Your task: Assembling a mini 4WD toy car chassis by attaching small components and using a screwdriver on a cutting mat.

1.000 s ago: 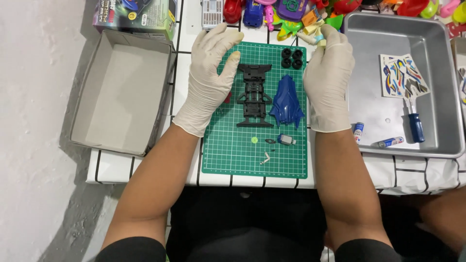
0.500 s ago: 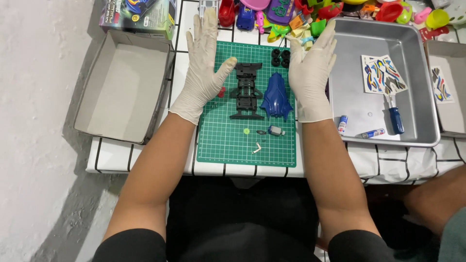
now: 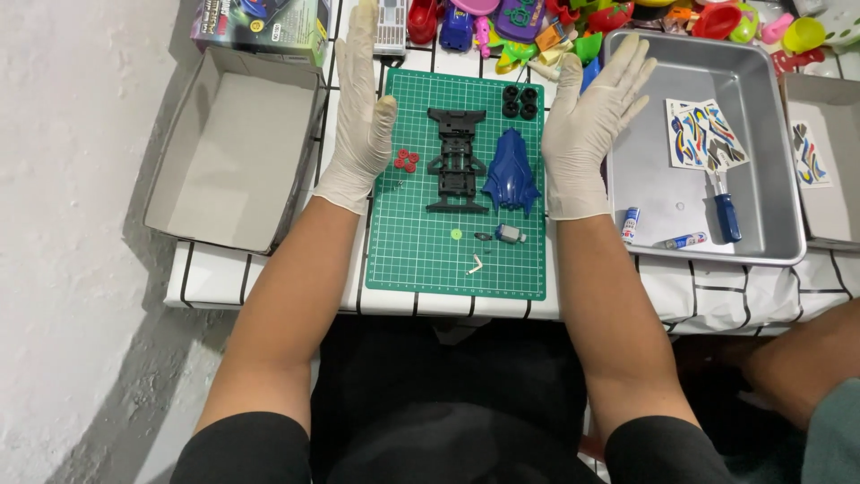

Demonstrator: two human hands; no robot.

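Both my hands wear pale latex gloves and hover flat, fingers spread, holding nothing. My left hand [image 3: 360,116] is over the left edge of a green cutting mat [image 3: 421,255]. My right hand [image 3: 587,121] is over the mat's right edge. Between them lie a black toy car chassis [image 3: 456,159], a blue car body shell [image 3: 511,170], black tyres [image 3: 520,101] and small red parts [image 3: 407,160] beside my left hand. Nearer me lie a small motor [image 3: 509,234], a green gear [image 3: 456,234] and a white clip [image 3: 475,264].
An empty grey cardboard box [image 3: 228,161] stands at the left. At the right, a metal tray [image 3: 708,215] holds a sticker sheet [image 3: 706,134], a blue screwdriver [image 3: 724,211] and small tubes. Colourful toys [image 3: 537,22] crowd the table's far edge. Another person's arm [image 3: 797,367] shows at lower right.
My hands have spread apart from the chassis and body shell toward the mat's edges, uncovering the parts. The camera view has shifted slightly.
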